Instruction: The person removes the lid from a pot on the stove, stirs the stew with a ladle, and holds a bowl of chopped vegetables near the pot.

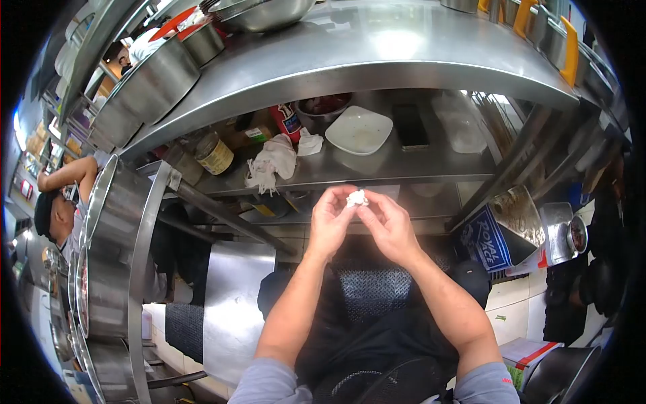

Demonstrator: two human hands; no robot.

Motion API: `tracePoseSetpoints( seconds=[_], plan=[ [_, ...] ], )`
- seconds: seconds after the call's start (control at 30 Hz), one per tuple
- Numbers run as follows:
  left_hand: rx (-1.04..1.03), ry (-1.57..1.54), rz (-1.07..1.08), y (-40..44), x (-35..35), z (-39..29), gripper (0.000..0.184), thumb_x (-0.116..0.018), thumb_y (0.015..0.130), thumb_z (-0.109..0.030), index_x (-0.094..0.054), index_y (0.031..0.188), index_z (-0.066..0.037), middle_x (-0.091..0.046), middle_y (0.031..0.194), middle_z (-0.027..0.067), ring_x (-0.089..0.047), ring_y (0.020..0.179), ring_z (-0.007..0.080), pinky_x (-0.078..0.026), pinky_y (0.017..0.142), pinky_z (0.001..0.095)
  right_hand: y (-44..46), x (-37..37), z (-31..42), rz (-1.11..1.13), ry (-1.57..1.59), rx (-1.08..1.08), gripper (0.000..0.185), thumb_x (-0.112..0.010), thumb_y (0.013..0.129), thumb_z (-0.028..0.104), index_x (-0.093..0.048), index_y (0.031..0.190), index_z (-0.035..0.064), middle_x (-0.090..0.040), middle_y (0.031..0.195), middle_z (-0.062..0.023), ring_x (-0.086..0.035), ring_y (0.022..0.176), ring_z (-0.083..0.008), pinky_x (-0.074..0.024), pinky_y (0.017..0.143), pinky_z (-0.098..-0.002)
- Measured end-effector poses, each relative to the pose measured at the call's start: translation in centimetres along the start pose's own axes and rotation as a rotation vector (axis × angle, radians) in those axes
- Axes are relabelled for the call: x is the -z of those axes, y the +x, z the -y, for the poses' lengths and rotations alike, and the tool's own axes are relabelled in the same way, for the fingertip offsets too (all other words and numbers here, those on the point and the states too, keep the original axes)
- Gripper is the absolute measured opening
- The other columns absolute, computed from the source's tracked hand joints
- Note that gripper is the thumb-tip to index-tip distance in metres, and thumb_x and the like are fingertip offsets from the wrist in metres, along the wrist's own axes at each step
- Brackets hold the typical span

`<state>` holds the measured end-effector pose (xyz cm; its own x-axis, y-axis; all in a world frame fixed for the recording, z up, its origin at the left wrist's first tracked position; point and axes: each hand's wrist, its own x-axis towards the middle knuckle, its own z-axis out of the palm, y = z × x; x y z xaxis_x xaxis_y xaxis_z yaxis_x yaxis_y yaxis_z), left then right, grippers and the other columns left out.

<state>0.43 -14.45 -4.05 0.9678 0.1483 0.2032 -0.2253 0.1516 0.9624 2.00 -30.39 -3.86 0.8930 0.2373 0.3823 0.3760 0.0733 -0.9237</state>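
Observation:
Both hands meet in front of the lower shelf, above the lap. Between their fingertips is a small crumpled white piece (357, 198), too small to identify. My left hand (330, 219) pinches it from the left, and my right hand (387, 225) holds it from the right, fingers bent around it. Beyond the hands, on the lower shelf (431, 165), stand a white square dish (359, 130), a crumpled cloth (274, 160) and a dark phone-like slab (410, 126).
The steel counter (377, 40) runs overhead with a metal bowl (262, 13). Steel pots (114, 283) line the left, where another person (64, 209) is. A blue-labelled tin (498, 232) stands at right; a jar (214, 153) is on the shelf.

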Motion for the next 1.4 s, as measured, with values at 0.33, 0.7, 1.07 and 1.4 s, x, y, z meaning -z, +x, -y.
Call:
tracePoseSetpoints(
  seconds=[0.33, 0.7, 1.07, 1.4],
  plan=[
    [-0.003, 0.103, 0.183, -1.3, -1.4, 0.3, 0.043, -0.066, 0.105, -0.012, -0.057, 0.146, -0.002, -0.064, 0.132, 0.0076, -0.062, 0.117, 0.0129, -0.051, 0.1, 0.0299, 1.8, 3.1, -1.0, 0.003, 0.238, -0.227, 0.013, -0.07, 0.103, 0.016, -0.068, 0.104, 0.0028, -0.073, 0.095, -0.0032, -0.066, 0.081, -0.0078, -0.0565, 0.072, -0.0252],
    [0.2, -0.563, -0.194, -2.2, -1.3, 4.6, 0.038, -0.043, 0.115, -0.033, -0.062, 0.124, -0.001, -0.068, 0.115, 0.0117, -0.066, 0.11, 0.0231, -0.053, 0.103, 0.038, -0.8, -2.1, 0.1, 0.041, -0.448, 0.304, 0.023, -0.072, 0.09, 0.004, -0.074, 0.112, 0.005, -0.064, 0.111, -0.014, -0.064, 0.104, -0.0342, -0.0541, 0.085, -0.0417],
    [0.0, -0.563, -0.485, -0.6, 8.5, -4.9, 0.041, -0.056, 0.11, -0.04, -0.043, 0.079, -0.017, -0.035, 0.06, -0.0037, -0.031, 0.047, 0.0076, -0.018, 0.042, 0.0257, -0.1, 2.2, 4.1, 0.08, -0.506, 0.351, 0.044, -0.079, 0.088, 0.008, -0.068, 0.131, 0.003, -0.056, 0.134, -0.0174, -0.067, 0.101, -0.027, -0.0569, 0.088, -0.0394],
    [0.034, -0.083, -0.52, -10.2, 10.3, -2.7, 0.04, -0.067, 0.099, -0.004, -0.042, 0.071, -0.017, -0.037, 0.063, -0.0072, -0.029, 0.051, 0.0047, -0.024, 0.046, 0.0251, -4.5, 12.3, 3.4, 0.097, -0.487, -0.113, 0.023, -0.07, 0.096, 0.004, -0.073, 0.118, -0.0014, -0.065, 0.113, -0.0105, -0.067, 0.081, -0.0172, -0.0553, 0.072, -0.029]
  ],
)
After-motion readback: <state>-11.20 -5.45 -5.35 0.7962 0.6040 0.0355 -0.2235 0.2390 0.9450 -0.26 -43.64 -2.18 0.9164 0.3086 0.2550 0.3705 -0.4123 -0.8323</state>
